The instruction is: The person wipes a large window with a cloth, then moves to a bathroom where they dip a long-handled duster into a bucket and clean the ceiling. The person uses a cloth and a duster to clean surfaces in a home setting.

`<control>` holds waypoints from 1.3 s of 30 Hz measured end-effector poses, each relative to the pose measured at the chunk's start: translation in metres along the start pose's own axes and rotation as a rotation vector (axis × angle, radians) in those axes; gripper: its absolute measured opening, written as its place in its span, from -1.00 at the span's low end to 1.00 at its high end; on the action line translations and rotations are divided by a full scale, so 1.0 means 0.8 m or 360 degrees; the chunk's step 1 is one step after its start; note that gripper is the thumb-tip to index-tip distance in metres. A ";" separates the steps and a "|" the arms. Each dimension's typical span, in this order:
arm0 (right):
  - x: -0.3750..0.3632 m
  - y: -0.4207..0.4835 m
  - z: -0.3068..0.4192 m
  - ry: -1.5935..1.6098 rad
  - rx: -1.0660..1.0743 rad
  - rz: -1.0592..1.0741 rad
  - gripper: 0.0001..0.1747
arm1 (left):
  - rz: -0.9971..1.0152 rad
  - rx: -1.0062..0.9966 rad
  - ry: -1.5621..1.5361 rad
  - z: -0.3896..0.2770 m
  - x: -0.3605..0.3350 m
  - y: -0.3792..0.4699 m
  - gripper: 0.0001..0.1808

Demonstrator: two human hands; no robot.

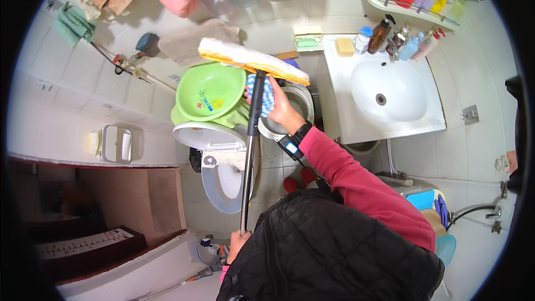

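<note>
A flat mop's pole (pixel 248 175) slants across the middle, its metal lower length running into my left hand (pixel 239 246), which is closed around it near my body. At the far end sits the mop head with a white pad (pixel 250 57) edged in orange, tilted and raised. My right hand (pixel 282 106) is just below that head, holding a blue-and-white patterned cloth (pixel 268 100) against the pole's black upper section. Fingertips show on the pole's far side; part of the cloth is hidden behind the pole. A strapped device with a small lit screen is on my right wrist.
A green plastic basin (pixel 211 92) rests behind the raised toilet lid (pixel 205 134). The toilet seat (pixel 225 190) lies below. A round bucket (pixel 307 98) stands beyond my right hand. At right is a white washbasin (pixel 391 88) with several bottles; a shelf (pixel 405 2) hangs above.
</note>
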State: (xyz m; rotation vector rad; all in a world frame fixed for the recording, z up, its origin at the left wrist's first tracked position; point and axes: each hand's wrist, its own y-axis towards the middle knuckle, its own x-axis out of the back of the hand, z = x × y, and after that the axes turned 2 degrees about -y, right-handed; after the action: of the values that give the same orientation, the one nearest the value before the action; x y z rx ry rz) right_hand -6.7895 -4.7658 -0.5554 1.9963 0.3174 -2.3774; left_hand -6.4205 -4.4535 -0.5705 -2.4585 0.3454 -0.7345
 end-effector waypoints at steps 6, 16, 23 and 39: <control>-0.023 -0.036 -0.016 -0.0636 0.0537 -0.0414 -0.64 | -0.0442 0.0022 0.0311 0.035 -0.018 0.012 -0.71; -0.062 -0.080 -0.029 -0.2985 0.1735 -0.0168 -0.62 | -0.0543 -0.0016 0.0531 0.033 -0.021 0.015 -0.68; 0.033 -0.180 0.102 -0.3370 0.2083 -0.0811 -0.47 | -0.0415 -0.0192 0.0442 0.095 -0.016 0.000 -0.62; 0.185 -0.289 0.193 -0.2318 0.0630 -0.1503 -0.65 | -0.0356 -0.0171 0.0154 -0.005 -0.021 -0.025 -0.77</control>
State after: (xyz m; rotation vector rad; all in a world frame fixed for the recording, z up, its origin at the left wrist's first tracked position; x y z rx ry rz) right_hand -7.0003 -4.5490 -0.6421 -0.5032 0.7821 -3.7500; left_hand -6.4346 -4.4320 -0.5635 -2.5964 0.1497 -0.9530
